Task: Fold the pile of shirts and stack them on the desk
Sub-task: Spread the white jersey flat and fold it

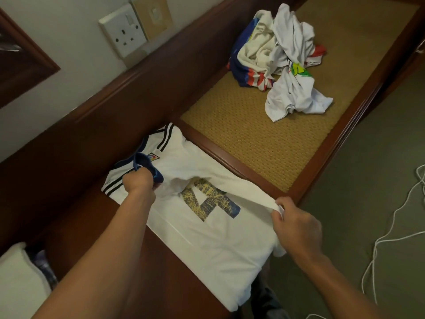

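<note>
Pinching a fold of white cloth, the right hand [296, 224] holds up one side of the white shirt [207, 247], spread on the wooden surface [174, 286] and printed with a large 4. The left hand [138, 180] has its fingers curled round the blue collar, beside an unreadable badge [151, 157]. Beyond, the pile of shirts [282, 58] lies crumpled on a woven mat [241, 134].

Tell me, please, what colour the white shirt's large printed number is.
The number on the white shirt is mottled yellow and dark blue; head view shows it best.
</note>
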A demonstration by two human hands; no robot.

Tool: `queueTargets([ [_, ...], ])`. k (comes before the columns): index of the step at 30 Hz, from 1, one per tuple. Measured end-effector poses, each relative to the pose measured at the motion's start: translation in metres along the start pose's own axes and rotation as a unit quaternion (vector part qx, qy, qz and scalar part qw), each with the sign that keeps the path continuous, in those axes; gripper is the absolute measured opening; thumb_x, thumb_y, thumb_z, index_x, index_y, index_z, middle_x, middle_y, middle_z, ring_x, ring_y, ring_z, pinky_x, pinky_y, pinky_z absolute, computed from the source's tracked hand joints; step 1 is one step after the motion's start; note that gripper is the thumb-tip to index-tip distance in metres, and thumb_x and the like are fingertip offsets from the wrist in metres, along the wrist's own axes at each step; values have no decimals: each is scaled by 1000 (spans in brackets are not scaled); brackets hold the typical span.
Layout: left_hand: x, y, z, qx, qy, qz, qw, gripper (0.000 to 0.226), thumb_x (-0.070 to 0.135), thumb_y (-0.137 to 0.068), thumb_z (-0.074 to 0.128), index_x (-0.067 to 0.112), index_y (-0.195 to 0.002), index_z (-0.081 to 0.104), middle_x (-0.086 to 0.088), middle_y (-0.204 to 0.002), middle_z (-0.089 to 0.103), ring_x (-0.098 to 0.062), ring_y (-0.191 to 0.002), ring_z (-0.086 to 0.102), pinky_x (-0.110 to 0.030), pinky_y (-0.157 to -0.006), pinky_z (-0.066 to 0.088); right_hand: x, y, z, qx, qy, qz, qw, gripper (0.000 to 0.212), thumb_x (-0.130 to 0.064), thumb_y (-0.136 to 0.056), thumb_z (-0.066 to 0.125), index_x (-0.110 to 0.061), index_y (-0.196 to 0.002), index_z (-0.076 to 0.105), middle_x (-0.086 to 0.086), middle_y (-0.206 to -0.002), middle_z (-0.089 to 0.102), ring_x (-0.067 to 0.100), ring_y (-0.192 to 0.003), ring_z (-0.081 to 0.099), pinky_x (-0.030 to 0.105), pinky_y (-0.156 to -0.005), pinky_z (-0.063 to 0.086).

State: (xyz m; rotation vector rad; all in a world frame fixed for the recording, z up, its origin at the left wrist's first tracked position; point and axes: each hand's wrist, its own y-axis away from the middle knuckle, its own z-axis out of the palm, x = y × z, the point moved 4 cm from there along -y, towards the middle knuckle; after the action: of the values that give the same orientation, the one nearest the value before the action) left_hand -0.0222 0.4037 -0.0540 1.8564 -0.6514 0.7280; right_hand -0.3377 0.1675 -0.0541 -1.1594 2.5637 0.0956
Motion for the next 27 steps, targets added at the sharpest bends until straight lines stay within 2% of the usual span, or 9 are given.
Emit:
queueTargets([
  [3,-10,-4,-23,16,19,-10,1000,47,5,-98,55,7,-144,45,-17,-131,55,-33,-98,61,-49,-83,61,2,23,5,-12,-7,-29,999,30,-21,-81,79,-17,-108,67,0,-64,66,21,-51,65,27,-47,48],
  [6,-29,-13,-33,-32,-43,-18,998,58,36,-96,67,9,-142,45,-14,-128,56,-37,-109,60,-54,-84,59,3,44,30,-143,32,-8,989,36,-36,-95,60,-27,-129,52,-6,-94,69,17,-79,70,30,-59,45],
  [8,-33,-16,-32,-60,-106,-5,992,71,44,-86,77,5,-136,45,-16,-127,59,-38,-109,62,-55,-83,59,1,50,40,-171,24,1,985,33,-35,-100,50,-29,-132,49,-9,-106,67,15,-85,68,27,-61,39],
  [13,-31,-19,-23,-55,-251,66,964,80,28,-76,87,3,-136,41,-19,-127,59,-35,-109,62,-44,-77,58,-11,51,40,-154,0,-9,988,12,-22,-95,62,-23,-107,60,-6,-92,67,19,-73,68,27,-57,42],
  [16,-32,-24,-21,-36,-246,75,966,54,10,-86,73,-3,-133,48,-17,-127,61,-32,-102,64,-39,-77,56,-8,50,31,-64,-19,-45,997,26,-6,-74,82,-17,-90,65,-2,-73,63,18,-45,56,28,-36,44],
  [18,-33,-28,-25,-9,-190,76,979,40,8,-92,62,-4,-129,55,-15,-125,63,-32,-101,65,-38,-82,56,-5,52,20,-9,-46,-49,998,27,-3,-71,83,-13,-91,67,0,-70,62,17,-41,51,25,-35,40],
  [20,-35,-28,-31,14,-156,86,984,39,8,-95,56,-1,-133,55,-18,-127,62,-34,-111,63,-39,-89,54,-2,58,18,-7,-66,-39,997,29,-6,-73,81,-13,-97,66,-1,-74,62,16,-45,52,23,-41,37],
  [23,-44,-28,-37,14,-180,72,981,42,10,-96,56,2,-136,51,-19,-126,60,-34,-111,59,-40,-86,50,-1,74,33,-102,-61,-25,993,30,-24,-86,71,-25,-111,54,-6,-88,62,17,-58,60,31,-49,48],
  [27,-49,-34,-39,-17,-214,72,974,47,13,-88,70,1,-129,52,-19,-120,62,-32,-100,60,-41,-83,53,5,85,45,-118,-76,27,990,19,-39,-93,64,-29,-96,48,-11,-80,56,9,-60,55,27,-50,46],
])
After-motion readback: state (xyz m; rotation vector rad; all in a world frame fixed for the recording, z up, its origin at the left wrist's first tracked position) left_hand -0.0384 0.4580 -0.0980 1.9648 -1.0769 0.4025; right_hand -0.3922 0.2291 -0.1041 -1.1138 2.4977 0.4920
